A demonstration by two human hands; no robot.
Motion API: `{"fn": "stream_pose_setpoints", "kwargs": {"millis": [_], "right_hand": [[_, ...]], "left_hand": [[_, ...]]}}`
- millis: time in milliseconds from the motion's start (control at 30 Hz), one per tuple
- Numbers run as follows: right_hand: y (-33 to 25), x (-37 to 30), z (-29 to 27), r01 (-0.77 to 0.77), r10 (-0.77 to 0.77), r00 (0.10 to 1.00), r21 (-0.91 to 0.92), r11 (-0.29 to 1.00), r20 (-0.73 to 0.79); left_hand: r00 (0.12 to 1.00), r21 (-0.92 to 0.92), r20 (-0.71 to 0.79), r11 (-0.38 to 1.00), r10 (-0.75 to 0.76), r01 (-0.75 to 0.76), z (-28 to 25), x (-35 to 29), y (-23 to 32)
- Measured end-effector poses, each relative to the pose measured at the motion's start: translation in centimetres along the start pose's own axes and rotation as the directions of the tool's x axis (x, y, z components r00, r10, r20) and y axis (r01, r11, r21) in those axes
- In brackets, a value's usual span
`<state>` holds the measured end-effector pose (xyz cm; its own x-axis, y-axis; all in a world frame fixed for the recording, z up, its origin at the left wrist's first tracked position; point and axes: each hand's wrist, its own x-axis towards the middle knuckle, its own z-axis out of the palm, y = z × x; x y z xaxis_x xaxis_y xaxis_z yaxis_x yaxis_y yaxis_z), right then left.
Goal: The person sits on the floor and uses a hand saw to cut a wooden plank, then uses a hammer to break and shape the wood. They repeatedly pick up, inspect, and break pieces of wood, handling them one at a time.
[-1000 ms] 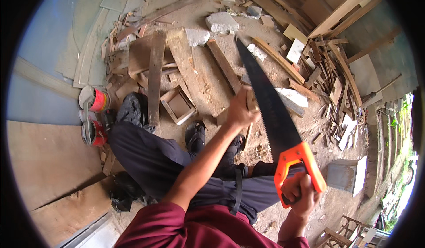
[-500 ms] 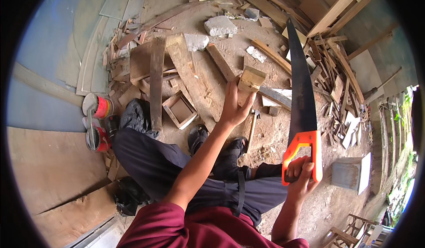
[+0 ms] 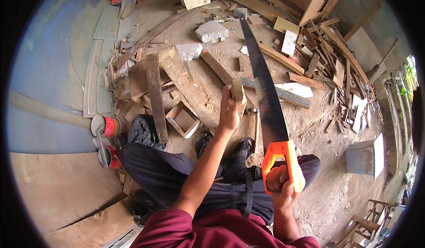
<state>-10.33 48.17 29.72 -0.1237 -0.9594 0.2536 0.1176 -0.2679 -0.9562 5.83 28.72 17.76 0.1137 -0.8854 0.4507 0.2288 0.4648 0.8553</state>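
My left hand (image 3: pixel 229 111) is closed around a short wood block (image 3: pixel 239 94), held up in front of me with its narrow side showing. In my right hand (image 3: pixel 281 185) is a hand saw (image 3: pixel 267 93), fingers wrapped through its orange handle. The dark blade points up and away, teeth on its left side, a little to the right of the block and apart from it. Below the blade, a hammer (image 3: pixel 256 126) stands partly hidden near my foot. A small open wooden box frame (image 3: pixel 183 119) lies on the ground left of my left hand.
Long boards (image 3: pixel 186 86) lie ahead. Scrap wood (image 3: pixel 338 75) is heaped at the right. Concrete chunks (image 3: pixel 211 31) rest farther off. Paint cans (image 3: pixel 105 126) stand by the left wall. A grey metal box (image 3: pixel 364 156) sits at the right.
The saw has swung left, its blade now tilting toward the block. My left hand has turned the block and lowered it slightly. The whole view has shifted a little.
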Motion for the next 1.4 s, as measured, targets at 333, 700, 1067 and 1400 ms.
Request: {"fn": "stream_pose_setpoints", "kwargs": {"millis": [333, 700, 1067, 1400], "right_hand": [[-4.6, 0.0, -0.2, -0.076, 0.08, 0.996, -0.095, 0.993, 0.041], [-7.9, 0.0, -1.1, -0.09, 0.145, 0.983, -0.381, 0.92, 0.117], [-8.7, -0.4, -1.0, -0.115, 0.169, 0.981, -0.402, 0.908, 0.1], [-8.5, 0.4, -0.3, -0.101, 0.164, 0.978, -0.395, 0.913, 0.128]], "left_hand": [[0.992, 0.004, 0.01, 0.992, -0.126, 0.126, 1.9, 0.0, 2.7], [0.985, -0.038, -0.037, 0.986, -0.166, 0.165, 3.1, -0.5, 1.3], [0.979, -0.075, -0.099, 0.982, -0.181, 0.174, 2.8, -0.4, 1.5], [0.946, -0.124, -0.249, 0.975, -0.208, 0.182, 2.3, 0.3, 0.3]]}}
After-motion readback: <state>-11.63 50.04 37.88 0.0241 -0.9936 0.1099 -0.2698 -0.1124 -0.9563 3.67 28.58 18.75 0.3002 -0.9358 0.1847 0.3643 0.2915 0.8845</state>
